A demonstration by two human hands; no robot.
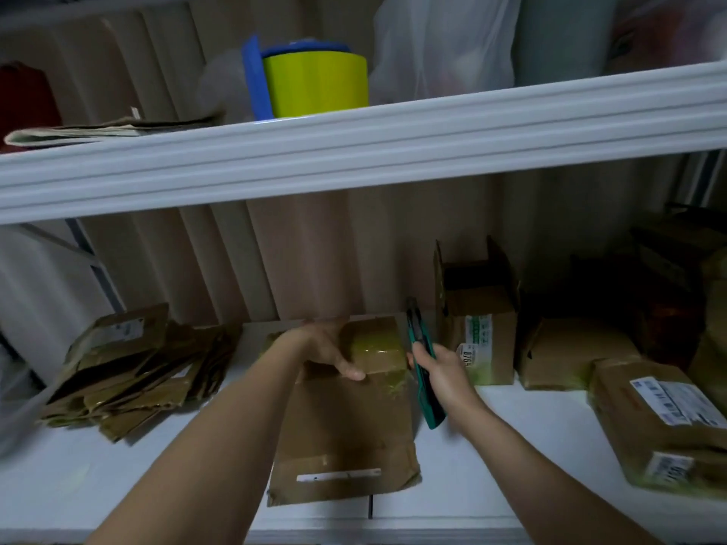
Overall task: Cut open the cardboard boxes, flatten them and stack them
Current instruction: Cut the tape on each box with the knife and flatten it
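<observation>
A brown cardboard box (346,422) lies on the white shelf (511,466) in front of me, its near part flattened and its taped far end still raised. My left hand (328,350) grips that raised end, thumb on the front face. My right hand (440,371) holds a green utility knife (423,367) just right of the box, blade end pointing up and away. A stack of flattened boxes (130,367) lies at the left.
Uncut boxes stand at the right: an open-topped one (478,316), a low one (566,352) and a labelled one (661,422). An upper shelf edge (354,155) crosses overhead, carrying a yellow-green container (314,86) and plastic bags.
</observation>
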